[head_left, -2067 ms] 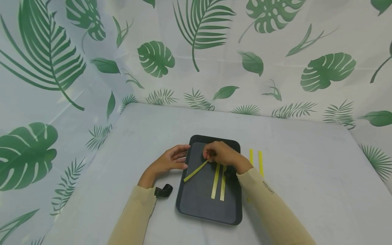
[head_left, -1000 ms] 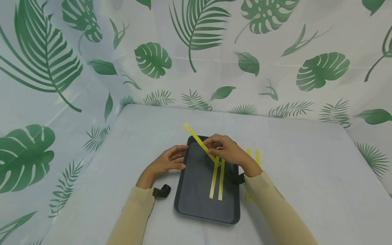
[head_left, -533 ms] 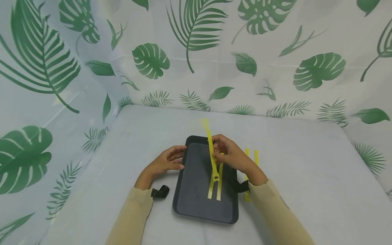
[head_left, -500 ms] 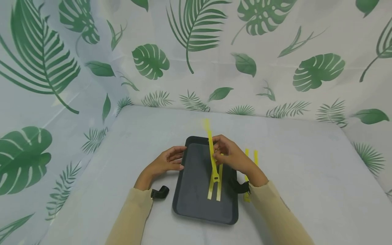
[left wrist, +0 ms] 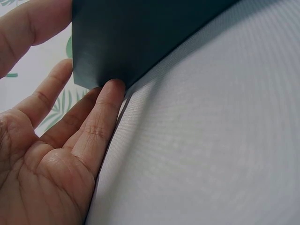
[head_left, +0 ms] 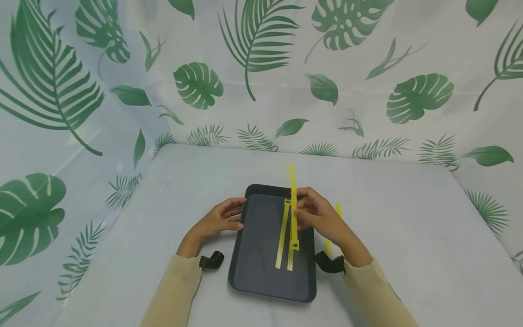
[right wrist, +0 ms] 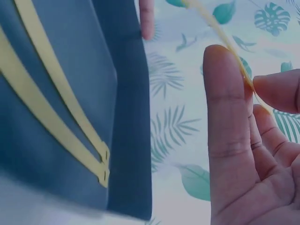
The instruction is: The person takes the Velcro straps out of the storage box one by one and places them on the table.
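My right hand (head_left: pixel 324 220) pinches a yellow cable strap (head_left: pixel 293 195) between thumb and fingers, near the right rim of a dark tray (head_left: pixel 261 277). The strap stands nearly upright, its slotted head at the bottom. Two similar straps (head_left: pixel 279 247) lie side by side in the tray, slotted heads at the far end; the held one partly covers the right one in the head view. Extended fingers of my left hand (head_left: pixel 216 220) touch the tray's left rim, and the left wrist view shows the fingertips (left wrist: pixel 112 89) against the tray wall (left wrist: pixel 126 42).
More yellow straps (head_left: pixel 338 209) lie on the white table (head_left: pixel 408 236) right of the tray, partly hidden by my right arm. A leaf-printed cloth (head_left: pixel 278 91) hangs behind and on the left. Black wrist cameras (head_left: pixel 211 260) sit at both cuffs.
My right hand has lifted the strap from over the tray, swung its free end up and over, and shifted right, bringing the slotted head down. My left hand stays at the rim.
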Demonstrator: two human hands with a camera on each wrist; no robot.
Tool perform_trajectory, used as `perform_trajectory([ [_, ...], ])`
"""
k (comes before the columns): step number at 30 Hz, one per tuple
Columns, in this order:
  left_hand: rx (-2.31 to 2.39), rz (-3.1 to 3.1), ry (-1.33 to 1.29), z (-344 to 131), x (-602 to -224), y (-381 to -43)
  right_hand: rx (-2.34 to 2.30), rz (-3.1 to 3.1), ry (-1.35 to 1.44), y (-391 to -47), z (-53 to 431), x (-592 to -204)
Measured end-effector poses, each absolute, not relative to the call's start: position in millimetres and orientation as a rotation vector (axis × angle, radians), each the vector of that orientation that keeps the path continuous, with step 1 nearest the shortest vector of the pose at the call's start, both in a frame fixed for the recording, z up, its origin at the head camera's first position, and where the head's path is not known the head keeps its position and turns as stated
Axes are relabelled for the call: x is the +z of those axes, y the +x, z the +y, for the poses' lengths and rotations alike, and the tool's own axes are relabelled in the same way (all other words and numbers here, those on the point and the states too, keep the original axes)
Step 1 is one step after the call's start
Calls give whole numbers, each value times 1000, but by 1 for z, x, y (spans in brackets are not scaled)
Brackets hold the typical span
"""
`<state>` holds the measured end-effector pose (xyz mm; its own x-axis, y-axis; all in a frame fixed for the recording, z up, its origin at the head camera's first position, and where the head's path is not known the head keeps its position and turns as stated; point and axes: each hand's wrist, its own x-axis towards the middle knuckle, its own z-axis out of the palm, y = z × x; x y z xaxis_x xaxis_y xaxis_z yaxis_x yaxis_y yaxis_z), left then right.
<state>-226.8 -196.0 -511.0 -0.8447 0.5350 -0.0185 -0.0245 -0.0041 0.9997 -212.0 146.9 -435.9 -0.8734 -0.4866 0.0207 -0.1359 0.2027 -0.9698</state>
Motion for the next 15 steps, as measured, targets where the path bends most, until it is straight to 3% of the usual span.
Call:
perform_trajectory([
  [15, 1910, 1870, 532, -195, -512, -227, -1778, 2230, -480, -195, 181, -436],
])
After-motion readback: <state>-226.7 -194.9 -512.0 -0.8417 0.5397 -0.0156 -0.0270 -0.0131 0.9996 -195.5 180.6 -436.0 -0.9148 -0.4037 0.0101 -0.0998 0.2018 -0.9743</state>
